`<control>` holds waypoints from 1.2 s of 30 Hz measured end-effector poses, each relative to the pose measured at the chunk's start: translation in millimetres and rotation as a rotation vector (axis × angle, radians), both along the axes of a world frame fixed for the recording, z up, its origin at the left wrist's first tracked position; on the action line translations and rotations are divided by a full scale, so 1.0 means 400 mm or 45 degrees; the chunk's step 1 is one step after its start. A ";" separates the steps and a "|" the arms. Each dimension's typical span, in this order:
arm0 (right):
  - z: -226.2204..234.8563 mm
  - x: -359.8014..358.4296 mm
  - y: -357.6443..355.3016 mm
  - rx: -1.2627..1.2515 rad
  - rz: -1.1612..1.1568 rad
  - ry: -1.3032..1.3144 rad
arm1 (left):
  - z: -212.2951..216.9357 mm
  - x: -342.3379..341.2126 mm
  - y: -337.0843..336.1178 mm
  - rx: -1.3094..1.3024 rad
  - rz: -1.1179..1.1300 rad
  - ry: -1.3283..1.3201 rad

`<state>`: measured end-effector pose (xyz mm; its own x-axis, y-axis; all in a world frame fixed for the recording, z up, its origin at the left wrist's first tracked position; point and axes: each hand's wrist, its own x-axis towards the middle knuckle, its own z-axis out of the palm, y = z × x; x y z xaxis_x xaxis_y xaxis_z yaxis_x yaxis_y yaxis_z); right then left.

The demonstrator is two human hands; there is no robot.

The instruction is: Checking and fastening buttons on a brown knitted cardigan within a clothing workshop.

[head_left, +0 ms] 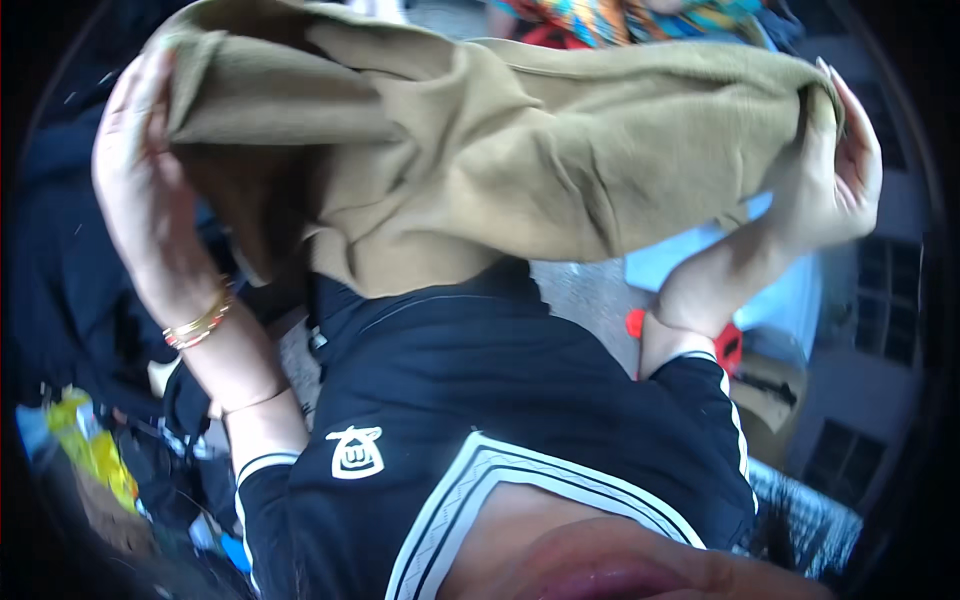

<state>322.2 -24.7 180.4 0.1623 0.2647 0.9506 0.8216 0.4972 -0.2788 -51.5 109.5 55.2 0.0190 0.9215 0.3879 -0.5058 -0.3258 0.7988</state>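
A khaki garment (520, 160) is stretched sideways between my raised hands, in front of my body. Its folds hide whether it is a top or trousers. At its left end my left hand (140, 150) grips the cloth, the fingers partly behind a fold. My right hand (840, 160) holds the opposite end by the upper edge, fingers curled round it. Creases run through the middle, and the lower edge hangs loosely near my waist.
Dark cloth (60, 250) is heaped at the left, with a yellow plastic package (95, 450) below it. Multicoloured patterned fabric (620, 20) shows beyond the garment. A pale blue item (790, 300) and a red object (728, 350) lie at the right.
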 end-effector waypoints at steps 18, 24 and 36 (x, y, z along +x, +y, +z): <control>-0.247 -0.103 -0.114 -0.869 0.709 -0.712 | -0.159 -0.080 -0.101 -0.468 0.305 -0.123; -0.273 -0.090 -0.131 -0.910 0.691 -0.631 | -0.167 -0.063 -0.104 -0.437 0.273 -0.072; -0.241 0.056 -0.128 -1.649 0.427 -0.456 | -0.099 -0.185 0.026 -0.488 -0.012 -0.190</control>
